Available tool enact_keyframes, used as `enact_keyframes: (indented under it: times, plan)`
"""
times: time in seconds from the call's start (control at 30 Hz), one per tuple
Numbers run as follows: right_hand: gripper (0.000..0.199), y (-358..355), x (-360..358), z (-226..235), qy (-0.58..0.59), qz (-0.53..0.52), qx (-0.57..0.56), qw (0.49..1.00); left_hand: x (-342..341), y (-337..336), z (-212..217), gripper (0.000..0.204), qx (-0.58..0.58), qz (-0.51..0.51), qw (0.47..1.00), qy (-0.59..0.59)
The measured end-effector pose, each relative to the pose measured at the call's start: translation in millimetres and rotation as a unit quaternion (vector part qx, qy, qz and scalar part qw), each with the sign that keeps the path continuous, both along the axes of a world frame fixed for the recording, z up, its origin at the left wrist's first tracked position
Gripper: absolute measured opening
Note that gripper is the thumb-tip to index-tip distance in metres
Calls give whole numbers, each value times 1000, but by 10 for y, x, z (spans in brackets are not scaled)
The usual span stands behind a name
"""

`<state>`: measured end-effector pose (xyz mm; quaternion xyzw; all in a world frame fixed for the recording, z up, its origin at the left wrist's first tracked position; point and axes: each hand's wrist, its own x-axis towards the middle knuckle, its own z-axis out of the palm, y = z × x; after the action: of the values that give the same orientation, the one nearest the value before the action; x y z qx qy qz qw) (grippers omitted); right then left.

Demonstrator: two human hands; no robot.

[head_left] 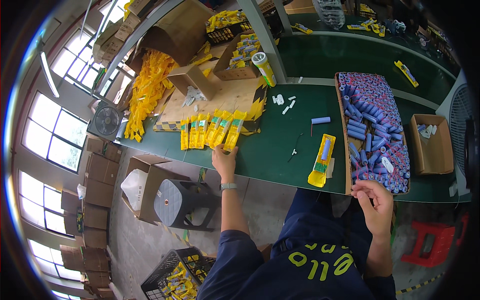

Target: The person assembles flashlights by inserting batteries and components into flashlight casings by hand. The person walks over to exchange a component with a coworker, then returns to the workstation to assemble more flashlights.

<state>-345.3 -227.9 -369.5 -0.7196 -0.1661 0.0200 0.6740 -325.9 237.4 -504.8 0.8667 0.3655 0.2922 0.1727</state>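
Observation:
My left hand (224, 161) is closed with its fingertips on the lower end of a yellow plastic casing (235, 131), the rightmost of a slanted row. Several similar casings (200, 131) with green circuit boards stand to its left. At the near left corner of a cardboard box, my right hand (376, 202) hovers with loosely bent fingers and the thumb apart; nothing shows in it. The box holds many blue cylindrical battery cells (369, 112) with red wires. Between the hands lies another yellow casing (321, 161) with a blue cell and green board in it.
On the green table (270, 165) lie a loose blue cell (320, 120), a small cable (294, 151) and white plastic pieces (285, 109). A yellow-and-white flashlight (263, 68) stands near the metal post. A small carton (433, 145) and a fan (459, 115) are at right; a grey stool (175, 202) stands below.

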Motion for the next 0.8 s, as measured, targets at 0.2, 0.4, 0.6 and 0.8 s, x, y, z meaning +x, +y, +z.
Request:
enact_keyframes:
  times: [0.2,0.4,0.6,0.8]
  plan:
    - [17,24,56,30,-19,0,-17,1000,-85,-417,395,55,-197,-163,919,-300]
    - [20,589,253,222,-220,66,-45,972,-332,-1383,992,70,-419,-402,720,-379]
    - [19,845,193,148,-149,96,-81,981,-329,-2082,1218,74,-504,-465,669,-288]
    - [16,746,175,29,-45,39,-13,998,-415,-2581,815,69,-523,-523,625,-251]
